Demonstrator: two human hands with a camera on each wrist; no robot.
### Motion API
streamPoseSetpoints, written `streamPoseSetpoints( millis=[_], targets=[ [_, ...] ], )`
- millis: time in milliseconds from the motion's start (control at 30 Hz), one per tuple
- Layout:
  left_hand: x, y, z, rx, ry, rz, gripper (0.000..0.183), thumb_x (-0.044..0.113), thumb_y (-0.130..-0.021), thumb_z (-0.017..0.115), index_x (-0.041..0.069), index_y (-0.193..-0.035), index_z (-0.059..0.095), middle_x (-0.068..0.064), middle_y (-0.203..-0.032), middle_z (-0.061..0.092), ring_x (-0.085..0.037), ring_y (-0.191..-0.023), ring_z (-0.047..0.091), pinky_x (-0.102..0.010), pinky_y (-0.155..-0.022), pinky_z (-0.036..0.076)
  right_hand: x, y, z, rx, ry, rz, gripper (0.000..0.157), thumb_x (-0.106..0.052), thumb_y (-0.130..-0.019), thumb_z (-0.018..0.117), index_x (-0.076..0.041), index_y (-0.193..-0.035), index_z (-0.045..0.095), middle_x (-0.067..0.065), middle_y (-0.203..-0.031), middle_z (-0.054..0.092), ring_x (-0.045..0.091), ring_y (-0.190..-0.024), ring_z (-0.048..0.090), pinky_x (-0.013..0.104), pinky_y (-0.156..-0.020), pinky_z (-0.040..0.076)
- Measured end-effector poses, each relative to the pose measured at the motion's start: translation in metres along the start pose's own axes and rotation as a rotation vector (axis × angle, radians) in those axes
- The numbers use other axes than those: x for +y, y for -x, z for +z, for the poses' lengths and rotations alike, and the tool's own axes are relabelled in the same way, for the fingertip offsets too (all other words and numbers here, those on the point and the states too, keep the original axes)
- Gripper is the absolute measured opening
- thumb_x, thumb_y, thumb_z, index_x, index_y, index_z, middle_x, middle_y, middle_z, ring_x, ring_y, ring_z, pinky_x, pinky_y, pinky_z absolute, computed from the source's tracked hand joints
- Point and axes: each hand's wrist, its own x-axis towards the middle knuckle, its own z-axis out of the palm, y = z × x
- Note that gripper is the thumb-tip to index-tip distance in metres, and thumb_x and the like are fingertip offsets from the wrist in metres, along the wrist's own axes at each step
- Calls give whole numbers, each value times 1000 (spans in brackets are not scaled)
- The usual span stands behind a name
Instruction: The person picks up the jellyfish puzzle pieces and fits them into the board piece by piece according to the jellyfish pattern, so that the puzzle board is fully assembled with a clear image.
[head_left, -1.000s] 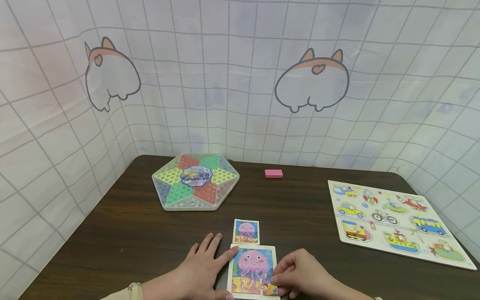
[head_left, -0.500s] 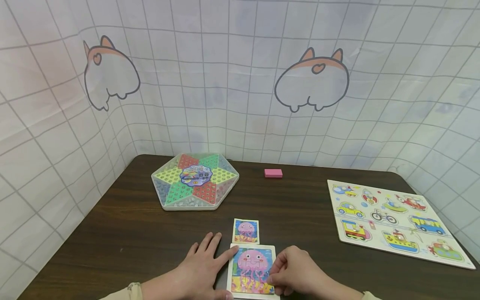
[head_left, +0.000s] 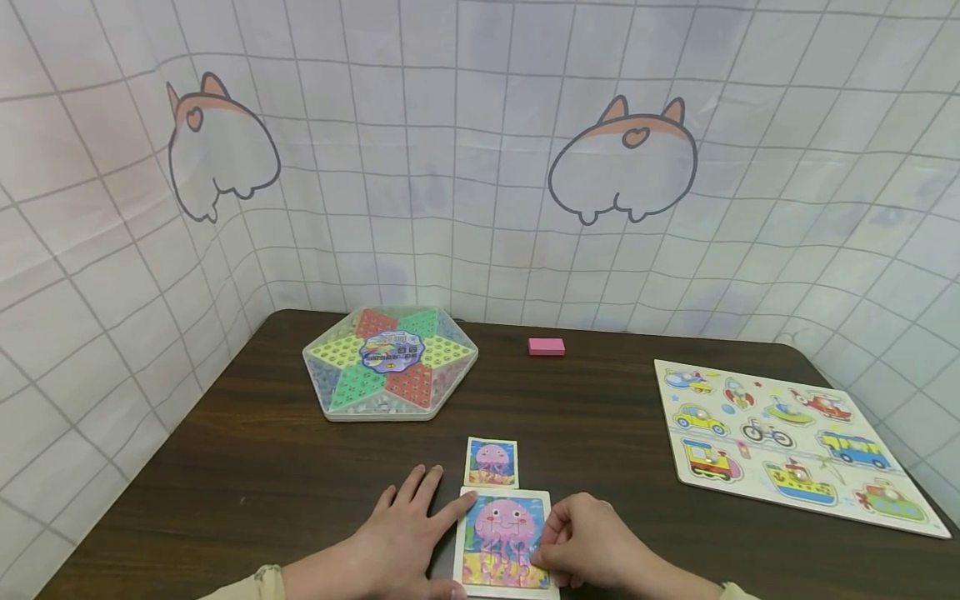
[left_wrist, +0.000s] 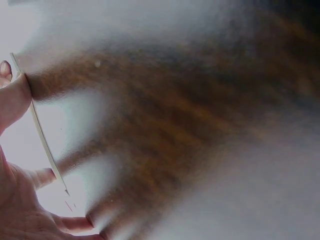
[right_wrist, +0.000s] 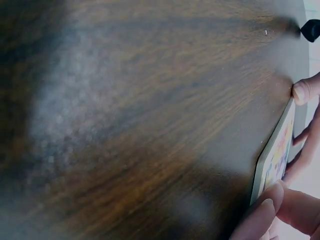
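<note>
A square jellyfish jigsaw puzzle [head_left: 506, 533] in a white-bordered tray [head_left: 506, 592] lies flat at the near middle of the table. My left hand [head_left: 397, 529] spreads beside it, index fingertip on the tray's upper left corner and thumb at its lower left edge. At the other side, my right hand [head_left: 592, 542] has thumb and index finger together on the lower right puzzle piece, mostly covering it. That piece sits level with its neighbours. The right wrist view shows the thumb [right_wrist: 260, 220] right at the tray's edge. A small jellyfish picture card [head_left: 492, 463] touches the tray's far side.
A hexagonal Chinese checkers box [head_left: 390, 364] stands at the back left. A pink block [head_left: 546, 347] lies near the rear edge. On the right is a wooden vehicle peg puzzle board [head_left: 795, 450]. A white checked curtain [head_left: 495, 167] surrounds the table [head_left: 585, 417].
The lower right piece, sticking out over the tray's border a second ago, has moved left into the picture under my right fingers. My left hand has stayed still.
</note>
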Motion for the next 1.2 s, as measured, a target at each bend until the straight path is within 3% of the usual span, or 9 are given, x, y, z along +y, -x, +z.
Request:
streamPoseSetpoints(
  millis=[533,733,867,967,1033,1100,1200],
  targets=[
    [1,1,-1,4,-6,-8,96,73,-81,68,33,-160,33,-26,-164,28,-50,-150,29,-72,-104,38,1,-6,2,28,40,20,23,-13,-80,85,-9,-69,66,-3,-52,59,5,-44,53,21,-44,47],
    [1,2,0,-1,-7,-3,96,74,-82,68,33,-161,32,-25,-164,27,-50,-150,29,-71,-104,38,1,-2,1,8,20,15,23,-16,-84,84,-9,-73,65,-3,-54,60,5,-47,56,22,-47,49],
    [1,1,0,-7,-10,0,96,74,-82,68,33,-161,32,-25,-164,27,-49,-151,28,-71,-104,38,21,-6,-4,-40,29,-82,16,-21,-90,79,-10,-83,69,-3,-65,64,8,-57,58,23,-52,48],
    [1,0,-1,-13,-7,-5,96,74,-81,68,34,-161,32,-25,-165,27,-49,-151,28,-71,-105,38,56,-21,-9,-84,157,-231,18,-33,-97,72,-18,-104,73,-10,-86,67,4,-74,59,22,-63,50],
    [2,0,-2,-17,-6,-9,96,74,-81,68,34,-161,32,-24,-165,26,-49,-151,28,-72,-105,37,79,-31,-10,-114,350,-366,32,-44,-100,64,-24,-125,69,-13,-109,69,3,-94,62,25,-78,55],
    [2,0,-2,-20,-3,-11,96,74,-81,68,34,-161,32,-24,-165,27,-49,-151,28,-72,-105,37,94,-36,-8,-144,570,-507,49,-54,-103,52,-29,-145,56,-12,-135,64,7,-117,62,31,-94,56],
    [2,0,-2,-21,-4,-14,96,74,-81,68,34,-161,32,-24,-164,27,-49,-150,28,-72,-105,38,94,-33,-2,-171,842,-683,62,-57,-107,36,-28,-161,33,-5,-162,43,22,-145,48,41,-107,50]
  ],
)
